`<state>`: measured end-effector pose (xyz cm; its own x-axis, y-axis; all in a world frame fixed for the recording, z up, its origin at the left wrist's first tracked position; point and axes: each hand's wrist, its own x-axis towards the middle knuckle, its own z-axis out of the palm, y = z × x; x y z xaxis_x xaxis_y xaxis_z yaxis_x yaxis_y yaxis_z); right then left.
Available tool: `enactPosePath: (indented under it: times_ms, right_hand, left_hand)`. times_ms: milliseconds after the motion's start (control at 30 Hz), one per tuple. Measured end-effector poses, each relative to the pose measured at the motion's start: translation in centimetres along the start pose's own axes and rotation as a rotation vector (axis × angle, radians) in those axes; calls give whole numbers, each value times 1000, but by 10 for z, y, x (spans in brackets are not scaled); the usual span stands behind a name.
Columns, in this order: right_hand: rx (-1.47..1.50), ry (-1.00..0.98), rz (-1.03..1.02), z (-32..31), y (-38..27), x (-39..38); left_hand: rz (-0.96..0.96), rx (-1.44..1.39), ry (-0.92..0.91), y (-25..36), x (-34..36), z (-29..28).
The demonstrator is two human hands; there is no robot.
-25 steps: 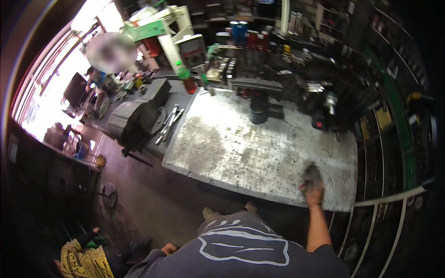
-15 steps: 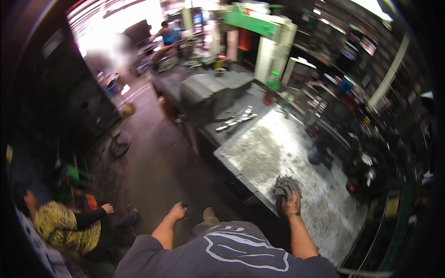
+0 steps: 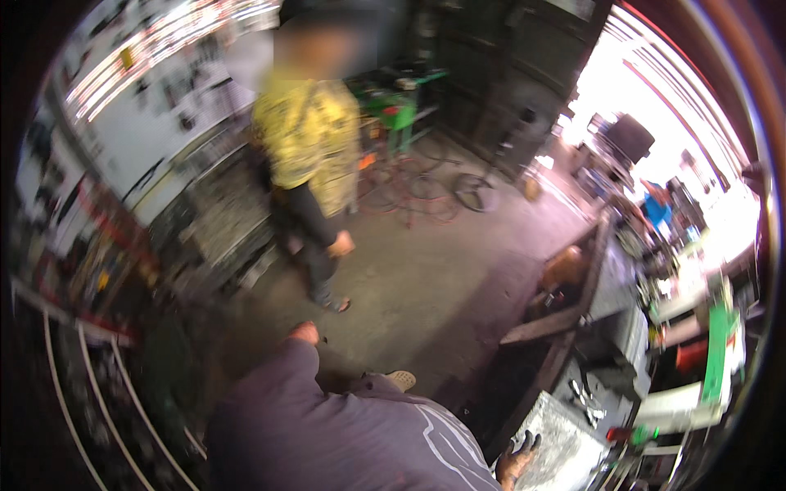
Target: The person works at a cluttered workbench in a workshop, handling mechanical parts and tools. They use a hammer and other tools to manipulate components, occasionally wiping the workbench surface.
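Observation:
My right hand point(image 3: 513, 468) is low at the right, over the near end of the pale metal tabletop point(image 3: 565, 446). Its blackened fingers are spread, and nothing shows in them. Whether the palm touches the metal I cannot tell. Only part of my left hand point(image 3: 305, 331) shows past my dark sleeve, above the floor. Blur and the sleeve hide how its fingers are held. A tiny dark spot lies beside it. Several shiny metal tools point(image 3: 585, 403) are on the bench past the tabletop.
A person in a yellow patterned shirt point(image 3: 307, 135) stands ahead to the left. Red hoses point(image 3: 409, 196) and a dark ring point(image 3: 473, 192) lie on the floor. A green and white machine frame point(image 3: 712, 352) is at the right. White bars point(image 3: 90, 385) run along the lower left.
My view has swung left, bringing the yellow-shirted person nearer the middle. The grey, rag-like wad by my right hand is out of sight, and that hand's fingers now show spread.

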<state>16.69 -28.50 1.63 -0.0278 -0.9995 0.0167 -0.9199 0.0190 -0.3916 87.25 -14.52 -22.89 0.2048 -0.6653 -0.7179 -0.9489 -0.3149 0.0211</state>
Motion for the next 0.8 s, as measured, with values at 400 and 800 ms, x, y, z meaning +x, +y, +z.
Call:
enactPosePath:
  times_ms: [400,800]
  right_hand:
    - [127,-281,-609,101,-113,24]
    - [-16,-846,-796,256,-148,-121]
  left_hand:
    - [-453,-299,-405,51,-347,355]
    - [-386,-562,-35,-93,-394,393]
